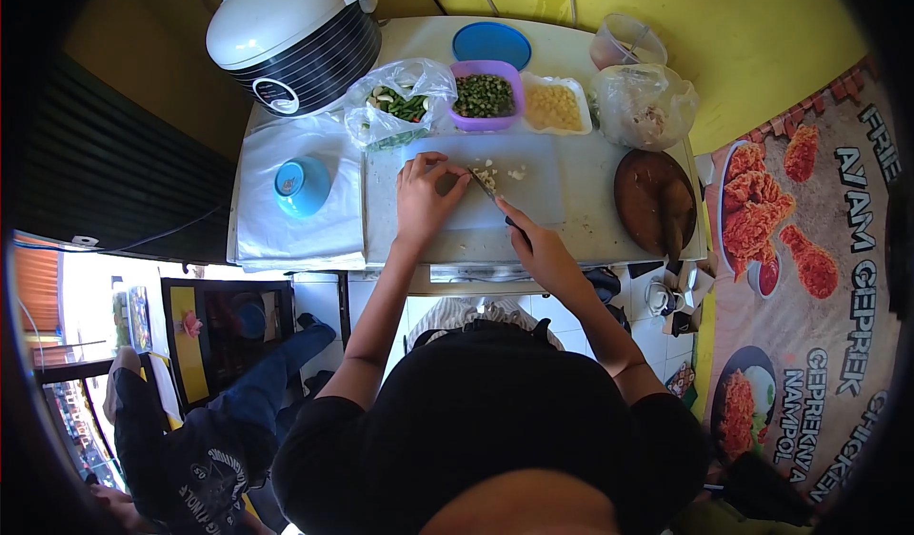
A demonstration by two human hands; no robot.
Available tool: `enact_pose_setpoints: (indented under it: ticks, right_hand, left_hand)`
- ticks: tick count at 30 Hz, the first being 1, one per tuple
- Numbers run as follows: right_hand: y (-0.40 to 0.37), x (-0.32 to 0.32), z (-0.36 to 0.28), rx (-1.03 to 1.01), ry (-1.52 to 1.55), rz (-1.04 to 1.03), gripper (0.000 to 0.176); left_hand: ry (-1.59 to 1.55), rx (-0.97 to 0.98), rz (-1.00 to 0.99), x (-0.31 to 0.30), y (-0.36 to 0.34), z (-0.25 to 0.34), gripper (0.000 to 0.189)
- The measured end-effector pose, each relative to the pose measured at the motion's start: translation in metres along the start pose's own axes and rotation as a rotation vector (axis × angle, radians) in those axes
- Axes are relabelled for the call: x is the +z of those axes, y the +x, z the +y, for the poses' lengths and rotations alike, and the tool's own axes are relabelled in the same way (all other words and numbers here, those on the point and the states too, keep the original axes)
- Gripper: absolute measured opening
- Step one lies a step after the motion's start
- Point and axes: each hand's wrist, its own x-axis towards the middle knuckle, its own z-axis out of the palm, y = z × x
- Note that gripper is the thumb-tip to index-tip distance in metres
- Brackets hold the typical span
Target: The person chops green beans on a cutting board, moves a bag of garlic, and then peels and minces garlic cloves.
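Note:
A whitish cutting board (538,159) lies in the middle of the table, with small pale chopped pieces (487,173) on it that look like garlic. My right hand (543,254) is closed round the dark handle of a knife (487,187), whose blade points up and left onto the board. Beside the blade tip, my left hand (427,200) rests on the board's left part with fingers curled and thumb tip near the index finger. Whatever those fingertips pinch is too small or hidden to make out.
Behind the board stand a bag of green chillies (405,102), a purple tub of chopped greens (519,107), a tray of pale diced pieces (555,107) and a plastic bag (647,107). A stone mortar (640,197) is right; a blue bowl (303,187) and rice cooker (295,35) left. Someone sits lower left.

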Motion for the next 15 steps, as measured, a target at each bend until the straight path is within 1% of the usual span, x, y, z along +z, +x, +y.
enact_pose_setpoints:
  ticks: [2, 4, 5, 7, 8, 10, 11, 13, 14, 15]
  right_hand:
    - [0.003, 0.002, 0.005, -0.032, -0.012, 0.021, 0.049]
    - [0.007, 0.0, 0.012, -0.161, 0.08, 0.043, 0.049]
    - [0.005, -0.003, 0.015, -0.163, 0.08, 0.043, 0.049]
    - [0.003, -0.015, 0.005, 0.148, 0.321, -0.124, 0.049]
    - [0.002, -0.019, 0.0, 0.143, 0.322, -0.125, 0.049]
    - [-0.001, -0.027, -0.006, 0.275, 0.495, -0.082, 0.049]
    - [-0.002, -0.031, -0.005, 0.275, 0.496, -0.08, 0.049]
    - [-0.004, -0.041, -0.001, 0.309, 0.442, -0.014, 0.048]
    - [-0.005, -0.042, 0.005, 0.312, 0.443, -0.013, 0.048]
    - [-0.005, -0.043, 0.012, 0.224, 0.406, 0.011, 0.047]
  left_hand:
    - [-0.002, -0.001, 0.002, 0.0, 0.0, 0.001, 0.014]
    - [-0.003, -0.012, 0.006, 0.0, 0.0, 0.001, 0.015]
    - [-0.001, -0.012, 0.008, 0.001, -0.001, 0.002, 0.015]
    - [0.039, -0.008, 0.013, 0.003, -0.002, 0.005, 0.015]
    - [0.042, -0.006, 0.017, 0.004, -0.003, 0.005, 0.015]
    - [0.049, 0.124, 0.014, 0.005, -0.004, 0.008, 0.015]
    - [0.049, 0.126, 0.013, 0.005, -0.002, 0.009, 0.015]
    - [-0.018, -0.055, -0.053, -0.004, 0.006, 0.016, 0.015]
    - [-0.018, -0.055, -0.056, -0.006, 0.01, 0.013, 0.015]
    - [-0.087, -0.059, -0.089, -0.008, 0.016, 0.008, 0.016]
